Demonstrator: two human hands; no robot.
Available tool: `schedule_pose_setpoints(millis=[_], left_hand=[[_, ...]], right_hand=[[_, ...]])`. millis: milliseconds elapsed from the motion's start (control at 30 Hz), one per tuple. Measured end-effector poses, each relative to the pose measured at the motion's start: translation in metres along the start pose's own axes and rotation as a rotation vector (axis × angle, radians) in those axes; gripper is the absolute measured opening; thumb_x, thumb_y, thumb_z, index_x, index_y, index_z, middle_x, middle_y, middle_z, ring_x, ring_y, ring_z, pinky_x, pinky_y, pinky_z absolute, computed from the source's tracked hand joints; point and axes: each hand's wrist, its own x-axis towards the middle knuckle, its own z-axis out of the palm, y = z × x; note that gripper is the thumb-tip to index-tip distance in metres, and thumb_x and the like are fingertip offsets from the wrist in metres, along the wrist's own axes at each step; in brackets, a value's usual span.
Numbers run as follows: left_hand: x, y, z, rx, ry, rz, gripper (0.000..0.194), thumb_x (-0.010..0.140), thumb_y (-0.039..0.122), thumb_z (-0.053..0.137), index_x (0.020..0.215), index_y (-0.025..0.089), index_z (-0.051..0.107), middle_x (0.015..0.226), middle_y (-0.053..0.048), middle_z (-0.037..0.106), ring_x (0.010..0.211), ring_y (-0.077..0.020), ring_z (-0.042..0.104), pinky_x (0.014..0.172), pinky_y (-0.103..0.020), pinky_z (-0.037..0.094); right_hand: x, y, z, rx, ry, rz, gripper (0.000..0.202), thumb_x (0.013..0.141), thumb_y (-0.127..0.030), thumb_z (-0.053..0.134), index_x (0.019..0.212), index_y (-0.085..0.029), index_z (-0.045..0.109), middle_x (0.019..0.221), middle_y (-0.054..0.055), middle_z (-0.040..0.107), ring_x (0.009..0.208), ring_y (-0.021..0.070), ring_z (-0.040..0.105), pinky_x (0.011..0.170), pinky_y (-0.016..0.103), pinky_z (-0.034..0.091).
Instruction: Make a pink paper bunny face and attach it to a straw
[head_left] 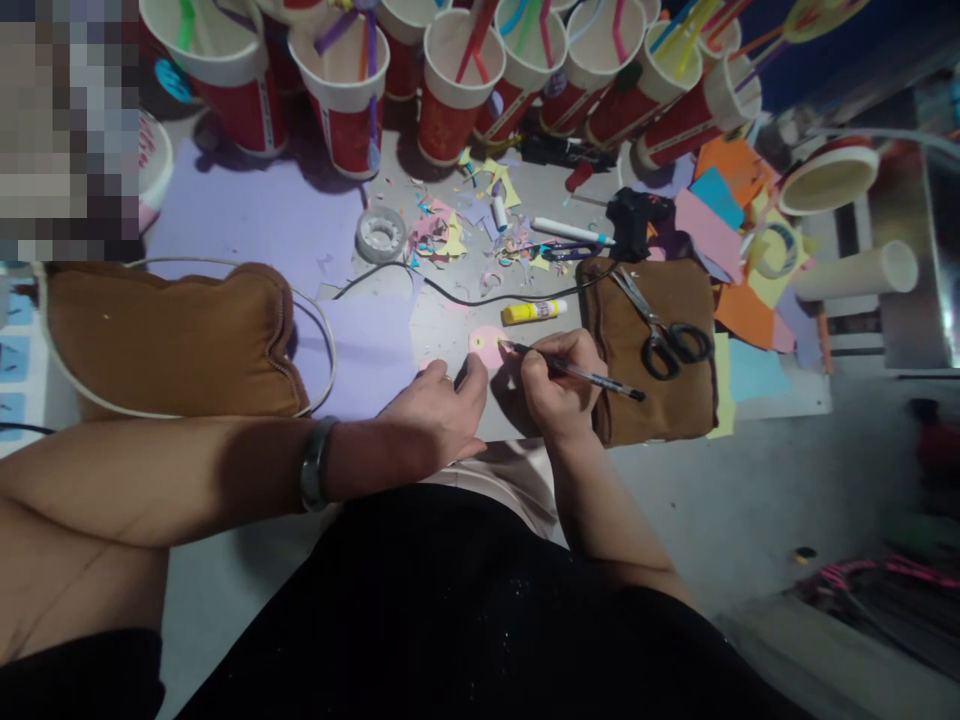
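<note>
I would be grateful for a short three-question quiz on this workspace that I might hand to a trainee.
1. Multiple choice: what does the person's right hand hold?
A) a paper cup
B) a pen
C) a drinking straw

2. True or false: the scissors lie on the brown cushion at the right.

3. Compare: which lies nearer the round pink paper piece, the yellow tube or the tape roll?

Key: 1. B, a pen. 2. True. 3. The yellow tube.
</note>
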Motion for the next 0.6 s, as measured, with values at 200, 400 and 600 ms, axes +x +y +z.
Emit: schedule_pose_setpoints(millis=[200,400,600], left_hand=[[0.0001,-0.0012,-0.0003,-0.007,-0.008,0.011,0.077,0.102,0.055,0.045,0.149,-0.007,0.047,0.156,-0.035,0.042,0.089,-0.0281,0.069,0.082,-0.041,0.038],[-0.0005,-0.0008,-0.0004,0.005,-0.002,0.010,0.079,0.102,0.055,0.047,0.149,-0.008,0.046,0.157,-0.036,0.041,0.090,-0.0294,0.070,0.082,-0.042,0.039],[0.0005,0.0003,-0.0005,0.024,-0.014,0.005,0.080,0.102,0.056,0.045,0.150,-0.009,0.045,0.156,-0.035,0.042,0.090,-0.0290,0.070,0.080,-0.041,0.038]], right_hand=[[0.0006,-0.0007,0.0003,0.003,0.008,0.003,0.013,0.083,-0.025,0.061,0.077,-0.025,0.049,0.066,-0.002,0.061,0.056,0.0158,0.058,0.054,0.032,0.050],[0.0014,-0.0022,-0.0002,-0.015,0.014,0.012,0.013,0.081,-0.022,0.061,0.075,-0.025,0.050,0.065,-0.003,0.061,0.056,0.0147,0.058,0.055,0.031,0.050],[0.0018,-0.0033,0.0001,-0.009,0.019,0.008,0.013,0.080,-0.021,0.062,0.075,-0.024,0.051,0.064,-0.003,0.060,0.054,0.0139,0.058,0.054,0.030,0.049]])
